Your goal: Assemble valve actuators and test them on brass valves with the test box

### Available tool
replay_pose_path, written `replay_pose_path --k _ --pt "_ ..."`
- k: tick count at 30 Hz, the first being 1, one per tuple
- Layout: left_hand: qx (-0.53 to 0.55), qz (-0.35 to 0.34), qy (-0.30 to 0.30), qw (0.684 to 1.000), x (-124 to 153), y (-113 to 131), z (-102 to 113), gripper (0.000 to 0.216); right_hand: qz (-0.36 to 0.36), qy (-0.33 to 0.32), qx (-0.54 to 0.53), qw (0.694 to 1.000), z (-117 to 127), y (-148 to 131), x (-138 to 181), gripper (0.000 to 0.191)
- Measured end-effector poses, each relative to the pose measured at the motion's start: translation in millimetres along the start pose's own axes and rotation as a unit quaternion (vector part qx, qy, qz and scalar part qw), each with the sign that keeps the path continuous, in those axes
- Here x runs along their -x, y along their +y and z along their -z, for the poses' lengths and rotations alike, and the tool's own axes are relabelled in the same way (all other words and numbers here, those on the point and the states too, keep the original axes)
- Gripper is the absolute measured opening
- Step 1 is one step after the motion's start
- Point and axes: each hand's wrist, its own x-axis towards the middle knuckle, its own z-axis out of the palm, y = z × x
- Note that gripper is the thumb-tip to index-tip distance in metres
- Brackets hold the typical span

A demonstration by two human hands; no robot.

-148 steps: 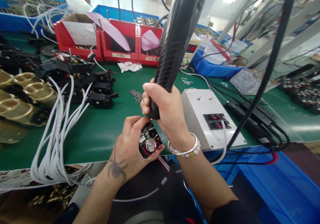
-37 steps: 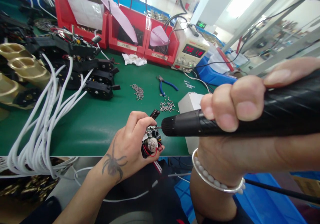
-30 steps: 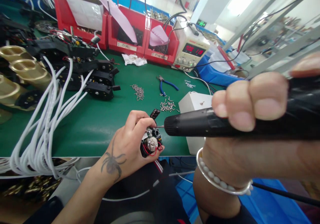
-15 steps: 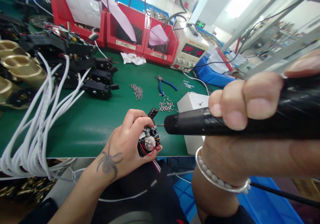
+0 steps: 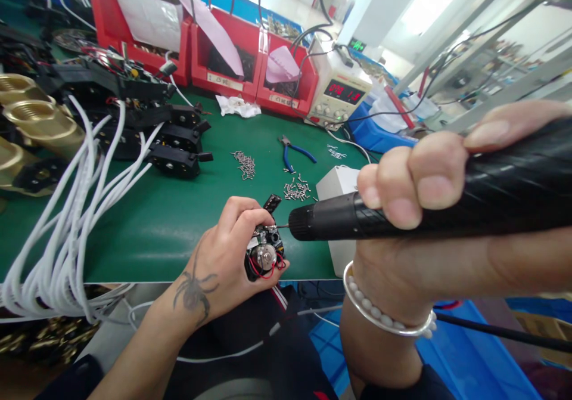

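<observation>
My left hand (image 5: 232, 248) is closed round a small black motor assembly (image 5: 267, 257) with a round silver motor, red wires and metal fittings, at the front edge of the bench. A black electric screwdriver (image 5: 330, 218) lies almost level in my right hand (image 5: 415, 179), whose fingers wrap its body. The thin bit points left and its tip meets the upper right side of the assembly; the exact contact spot is too small to make out. Behind the assembly lie a pile of small screws (image 5: 297, 190) and a second screw pile (image 5: 245, 165).
Blue-handled pliers (image 5: 300, 149) lie on the green bench mat (image 5: 179, 215). Red bins (image 5: 227, 84) and a power supply (image 5: 338, 90) line the back. A white box (image 5: 342, 251) stands beneath the screwdriver. Black assemblies (image 5: 174, 158) with white cables (image 5: 93, 203) and brass fittings (image 5: 40, 126) fill the left.
My right hand and the screwdriver have shifted slightly left, closer to the assembly, with the handle's rear end tilting up. My left hand has barely moved. The red display digits differ.
</observation>
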Motion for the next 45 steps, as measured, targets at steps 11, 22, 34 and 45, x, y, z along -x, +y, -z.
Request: replay_pose_path --k 11,22,34,45 --pt "-0.006 0.012 -0.022 1.000 -1 1 4 0.057 -0.023 -0.017 -0.049 0.998 -23 -9 -4 0.063" --pt "-0.027 0.248 0.110 0.962 15 -15 1 0.088 -0.054 0.378 -0.114 0.917 126 15 16 0.035" --pt "0.317 0.387 0.208 0.840 -6 4 -11 0.052 -0.309 0.279 -0.005 0.909 190 64 30 0.020" --pt "0.569 0.270 -0.089 0.772 23 56 56 0.051 -0.133 -0.075 0.245 0.957 118 81 -59 0.011"
